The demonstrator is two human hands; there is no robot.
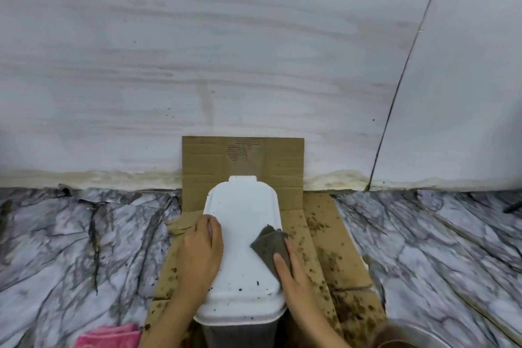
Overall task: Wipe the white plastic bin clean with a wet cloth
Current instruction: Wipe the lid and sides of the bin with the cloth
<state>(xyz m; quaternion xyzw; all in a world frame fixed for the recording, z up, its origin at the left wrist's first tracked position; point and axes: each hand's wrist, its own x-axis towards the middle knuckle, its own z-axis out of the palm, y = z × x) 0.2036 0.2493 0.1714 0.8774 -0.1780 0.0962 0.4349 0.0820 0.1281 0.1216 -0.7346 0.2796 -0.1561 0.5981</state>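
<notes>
The white plastic bin [243, 217] stands on cardboard in the lower middle of the head view, its closed lid facing up with dark specks near the front edge. My left hand [202, 251] rests flat on the lid's left side, fingers together, steadying the bin. On the lid's right edge my right hand [288, 271] presses a dark grey-brown cloth [269, 244], thumb on top of the cloth. The bin's lower body is mostly hidden below the lid.
Flattened cardboard [324, 248], spotted with brown dirt, lies under the bin and leans up the white wall [226, 65]. Marble-patterned floor [70, 248] lies on both sides. A pink cloth [110, 336] lies at the bottom left. A round metal basin [409, 333] sits at the bottom right.
</notes>
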